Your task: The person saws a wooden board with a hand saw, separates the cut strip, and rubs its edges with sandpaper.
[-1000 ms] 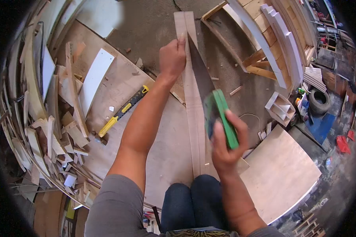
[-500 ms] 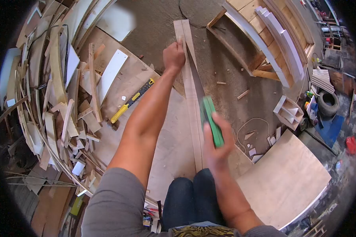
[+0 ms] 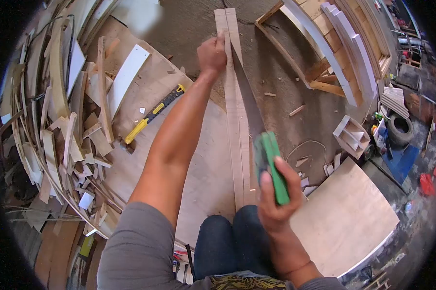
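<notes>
A long, narrow wooden board [image 3: 235,140] with a pencil line along it runs from my knees to the far floor. Near its far end my left hand [image 3: 212,54] is closed around the board's edge. My right hand [image 3: 280,195] grips the green handle of a hand saw [image 3: 251,104]. The saw's grey blade slants up and left, and its tip meets the board just beside my left hand. A yellow-and-black hammer [image 3: 152,116] lies on a plywood sheet [image 3: 198,164] to the left of my left forearm.
Scrap wood strips [image 3: 68,116] are heaped on the left. A curved wooden frame [image 3: 334,53] stands at the far right. A small divided box [image 3: 351,137], a tyre [image 3: 400,126] and a pale panel [image 3: 351,212] lie on the right.
My right hand has drawn the saw back toward me and to the right. My left hand keeps its hold on the board. The whole view has shifted slightly.
</notes>
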Motion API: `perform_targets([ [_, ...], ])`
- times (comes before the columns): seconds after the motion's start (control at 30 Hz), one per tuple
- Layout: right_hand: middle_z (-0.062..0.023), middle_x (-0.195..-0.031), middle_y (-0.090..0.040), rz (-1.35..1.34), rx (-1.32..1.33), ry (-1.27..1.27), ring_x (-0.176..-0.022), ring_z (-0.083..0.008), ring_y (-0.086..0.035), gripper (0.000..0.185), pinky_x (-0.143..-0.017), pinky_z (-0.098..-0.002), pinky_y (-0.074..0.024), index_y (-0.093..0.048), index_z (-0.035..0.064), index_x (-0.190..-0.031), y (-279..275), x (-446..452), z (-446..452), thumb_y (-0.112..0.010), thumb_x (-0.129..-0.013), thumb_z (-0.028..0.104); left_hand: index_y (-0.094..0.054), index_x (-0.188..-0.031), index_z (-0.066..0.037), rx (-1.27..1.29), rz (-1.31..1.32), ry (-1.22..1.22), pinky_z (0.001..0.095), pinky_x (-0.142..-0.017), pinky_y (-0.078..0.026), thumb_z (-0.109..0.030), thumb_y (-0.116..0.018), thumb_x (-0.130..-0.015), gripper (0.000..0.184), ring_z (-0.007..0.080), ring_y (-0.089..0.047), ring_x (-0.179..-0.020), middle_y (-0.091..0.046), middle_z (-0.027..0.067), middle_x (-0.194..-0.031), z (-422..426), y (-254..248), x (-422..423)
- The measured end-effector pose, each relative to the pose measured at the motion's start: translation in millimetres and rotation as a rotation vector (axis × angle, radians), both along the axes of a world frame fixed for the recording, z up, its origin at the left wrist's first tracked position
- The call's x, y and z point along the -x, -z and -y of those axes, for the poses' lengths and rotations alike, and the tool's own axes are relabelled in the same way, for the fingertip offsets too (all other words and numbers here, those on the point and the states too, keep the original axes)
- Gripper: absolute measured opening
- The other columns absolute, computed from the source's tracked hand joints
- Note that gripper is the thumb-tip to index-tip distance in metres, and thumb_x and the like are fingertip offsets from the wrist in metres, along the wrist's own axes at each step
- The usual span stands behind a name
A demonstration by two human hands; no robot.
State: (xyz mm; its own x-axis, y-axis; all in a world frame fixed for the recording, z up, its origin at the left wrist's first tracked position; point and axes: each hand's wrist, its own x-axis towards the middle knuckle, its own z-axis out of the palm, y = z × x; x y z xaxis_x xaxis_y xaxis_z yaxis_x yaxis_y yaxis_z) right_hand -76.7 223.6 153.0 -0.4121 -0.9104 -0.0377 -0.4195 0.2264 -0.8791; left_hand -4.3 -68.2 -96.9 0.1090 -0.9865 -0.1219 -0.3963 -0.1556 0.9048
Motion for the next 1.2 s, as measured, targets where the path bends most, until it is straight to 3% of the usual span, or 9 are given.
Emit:
perform_targets([
  [0.1, -0.0206, -0.114, -0.069, -0.084, 0.038, -0.006, -0.103, -0.0285, -0.072, 0.036, -0.085, -0.0355, -0.0556, -0.062, -0.0016, -0.125, 9, 4, 10, -0.069, -0.090, 0.000, -0.064, -0.081, 0.005, 0.034, 0.037, -0.014, 0.0489, -0.067, -0.045, -0.045, -0.054, -0.099, 0.054, 0.0440, -0.058, -0.067, -0.061, 0.0298, -0.078, 0, 12, 0],
  [0.2, -0.0193, -0.108, -0.069, -0.055, 0.029, 0.015, -0.095, -0.0272, -0.071, 0.031, -0.082, -0.0367, -0.0545, -0.064, 0.0002, -0.123, 33, 3, 74, -0.068, -0.092, 0.002, -0.065, -0.083, 0.005, -0.076, -0.044, -0.013, 0.0422, -0.068, -0.045, -0.043, -0.056, -0.099, 0.051, 0.0262, -0.049, -0.064, -0.060, 0.0223, -0.071, -1, 3, -2],
  [0.4, -0.0192, -0.110, -0.070, -0.005, 0.062, 0.066, -0.092, -0.0253, -0.071, 0.030, -0.080, -0.0360, -0.0544, -0.063, 0.0004, -0.122, 23, -7, 39, -0.068, -0.093, 0.004, -0.061, -0.077, 0.006, 0.004, -0.076, -0.036, 0.0418, -0.065, -0.043, -0.041, -0.056, -0.099, 0.052, 0.0214, -0.047, -0.062, -0.052, 0.0167, -0.063, -1, 9, 0],
  [0.6, -0.0184, -0.118, -0.068, -0.037, -0.010, -0.007, -0.105, -0.0267, -0.068, 0.033, -0.095, -0.0350, -0.0520, -0.061, -0.0038, -0.125, 36, 2, 91, -0.068, -0.093, 0.001, -0.061, -0.079, 0.006, -0.021, -0.080, 0.021, 0.0434, -0.062, -0.042, -0.040, -0.056, -0.099, 0.050, 0.0257, -0.046, -0.060, -0.052, 0.0216, -0.065, 1, 9, 0],
  [0.7, -0.0170, -0.119, -0.068, -0.098, 0.010, 0.004, -0.106, -0.0240, -0.068, 0.033, -0.093, -0.0327, -0.0514, -0.061, -0.0027, -0.125, 21, -9, 56, -0.067, -0.093, 0.001, -0.059, -0.077, 0.006, 0.004, -0.060, 0.009, 0.0490, -0.063, -0.042, -0.043, -0.054, -0.100, 0.055, 0.0419, -0.047, -0.060, -0.053, 0.0289, -0.070, 0, 7, 1],
  [0.8, -0.0192, -0.121, -0.067, -0.013, -0.061, -0.050, -0.109, -0.0259, -0.068, 0.034, -0.095, -0.0356, -0.0522, -0.061, -0.0033, -0.126, 10, -18, 78, -0.067, -0.092, 0.001, -0.060, -0.078, 0.006, 0.048, -0.040, -0.028, 0.0487, -0.062, -0.042, -0.042, -0.054, -0.099, 0.054, 0.0437, -0.049, -0.061, -0.053, 0.0284, -0.070, -1, 8, 4],
  [0.9, -0.0191, -0.121, -0.069, -0.046, -0.075, -0.015, -0.107, -0.0265, -0.070, 0.037, -0.093, -0.0358, -0.0533, -0.060, -0.0025, -0.128, 5, 1, 34, -0.068, -0.092, 0.003, -0.062, -0.080, 0.007, -0.032, -0.049, 0.013, 0.0442, -0.064, -0.044, -0.037, -0.057, -0.096, 0.047, 0.0312, -0.048, -0.060, -0.055, 0.0235, -0.067, -1, -2, -1],
  [0.97, -0.0126, -0.122, -0.066, 0.016, -0.043, -0.028, -0.108, -0.0172, -0.063, 0.033, -0.096, -0.0301, -0.0490, -0.062, -0.0012, -0.128, -4, -3, 12, -0.065, -0.095, 0.002, -0.063, -0.081, 0.006, 0.018, -0.062, -0.026, 0.0467, -0.063, -0.043, -0.042, -0.056, -0.098, 0.051, 0.0384, -0.053, -0.062, -0.056, 0.0262, -0.070, 0, 4, 0],
  [1.2, -0.0198, -0.120, -0.069, 0.012, -0.075, -0.049, -0.107, -0.0294, -0.070, 0.035, -0.092, -0.0356, -0.0533, -0.062, -0.0008, -0.127, 2, 3, 59, -0.066, -0.092, 0.001, -0.064, -0.082, 0.005, -0.023, -0.079, -0.029, 0.0473, -0.064, -0.044, -0.046, -0.056, -0.098, 0.054, 0.0391, -0.054, -0.061, -0.057, 0.0277, -0.071, -3, -2, -3],
])
